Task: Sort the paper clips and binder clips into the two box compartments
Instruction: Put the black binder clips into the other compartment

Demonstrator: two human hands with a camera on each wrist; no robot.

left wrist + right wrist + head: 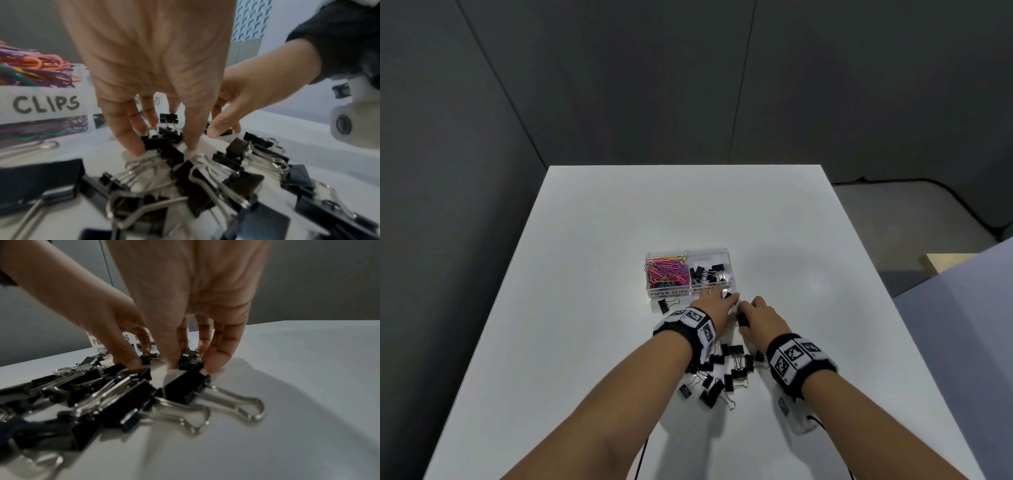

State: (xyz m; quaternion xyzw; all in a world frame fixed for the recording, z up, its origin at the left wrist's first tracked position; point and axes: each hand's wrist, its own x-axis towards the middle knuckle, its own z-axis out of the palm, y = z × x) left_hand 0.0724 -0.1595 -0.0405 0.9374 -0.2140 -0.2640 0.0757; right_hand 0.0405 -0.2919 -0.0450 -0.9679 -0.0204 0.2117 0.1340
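Note:
A clear two-compartment box (654, 295) stands mid-table; its left side holds coloured paper clips (666, 270), its right side black binder clips (705, 272). A pile of black binder clips (722, 373) lies in front of it, under my wrists. My left hand (722, 301) reaches down at the pile's far end and pinches a black binder clip (158, 143) between finger and thumb. Just to its right, my right hand (748, 315) pinches another small black binder clip (190, 362) against the table. The paper clips (37, 71) show behind the box's "CLIPS" label.
One stray binder clip (666, 305) lies left of my left hand, against the box front. The white table (808, 274) stretches bare to the right and behind the box. Its left and right edges drop to a dark floor.

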